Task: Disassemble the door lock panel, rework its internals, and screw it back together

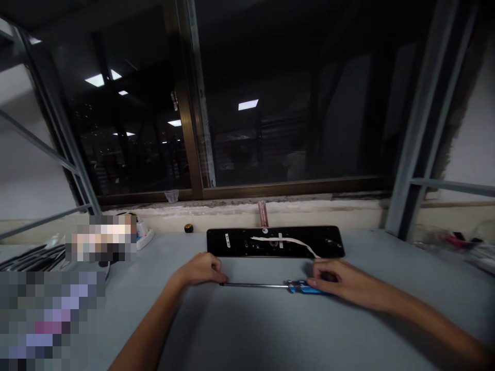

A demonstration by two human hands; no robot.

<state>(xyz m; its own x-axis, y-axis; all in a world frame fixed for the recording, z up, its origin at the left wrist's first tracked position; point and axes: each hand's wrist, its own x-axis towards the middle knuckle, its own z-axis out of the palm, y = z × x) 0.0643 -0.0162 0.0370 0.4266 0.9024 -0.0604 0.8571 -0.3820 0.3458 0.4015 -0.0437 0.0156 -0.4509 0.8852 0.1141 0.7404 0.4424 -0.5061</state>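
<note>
A screwdriver (305, 288) with a blue handle and a long metal shaft lies level just above or on the grey table, its tip pointing left. My right hand (338, 278) is closed around the handle. At the other end, my left hand (203, 269) pinches the dark tip between thumb and fingers; whether a small screw is also there cannot be made out. Behind both hands rests a long black panel (240, 242) with white labels and a pale cable (286, 239) lying across it.
Behind the panel a copper-coloured cylinder (263, 214) stands near the window ledge. A small black and yellow round item (188, 228) sits left of it. A white power strip (145, 238) and black parts (36, 256) lie at left, plastic bags (436, 242) at right. Metal posts (419, 123) flank the table.
</note>
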